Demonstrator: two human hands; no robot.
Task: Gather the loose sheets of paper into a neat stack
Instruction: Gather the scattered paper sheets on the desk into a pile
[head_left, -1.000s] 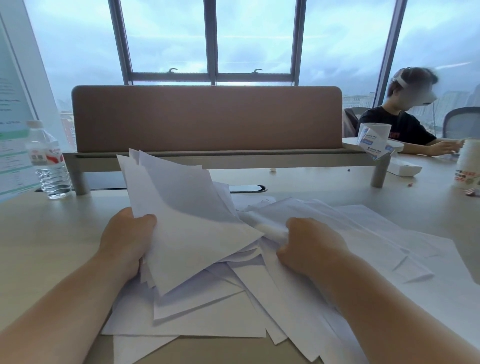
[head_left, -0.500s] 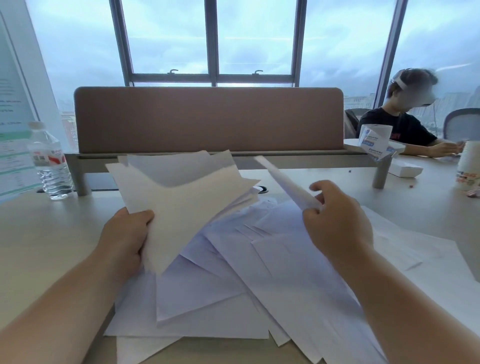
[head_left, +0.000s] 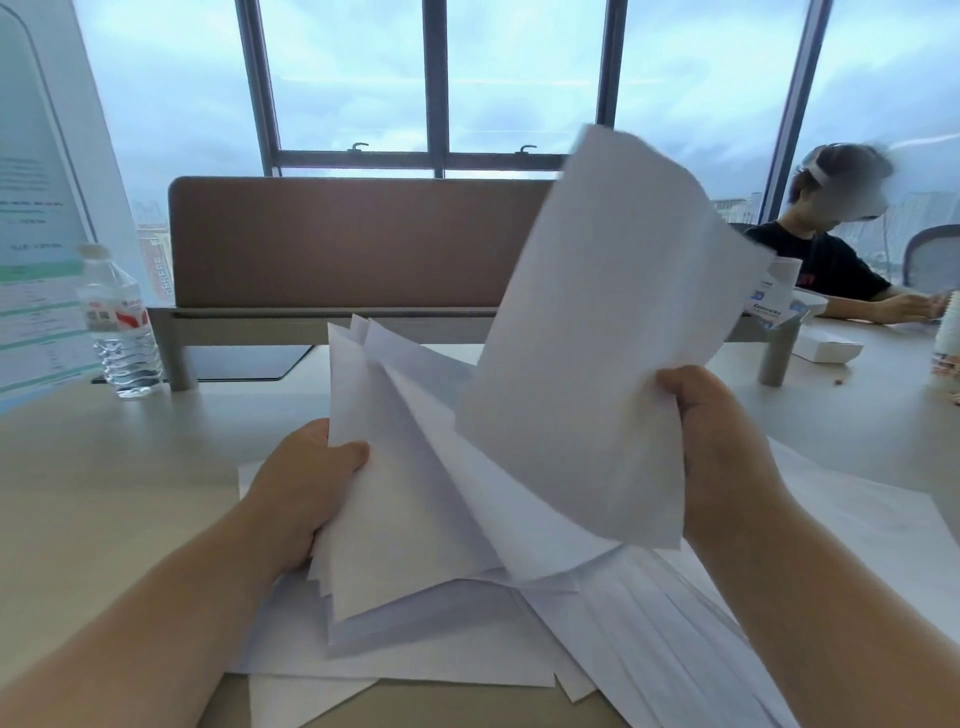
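Observation:
Loose white sheets lie fanned out on the beige desk in front of me. My left hand grips a bundle of several sheets by its left edge, tilted up off the pile. My right hand holds a single white sheet upright above the bundle, pinched at its lower right edge. That raised sheet hides part of the divider and the desk behind it.
A brown desk divider stands across the back. A water bottle is at the far left beside a printed sign. Another person sits at the far right, with a white box and a cup near them.
My right hand has lifted one sheet off the pile and raised it upright over the bundle. The left hand's bundle has tilted up more steeply.

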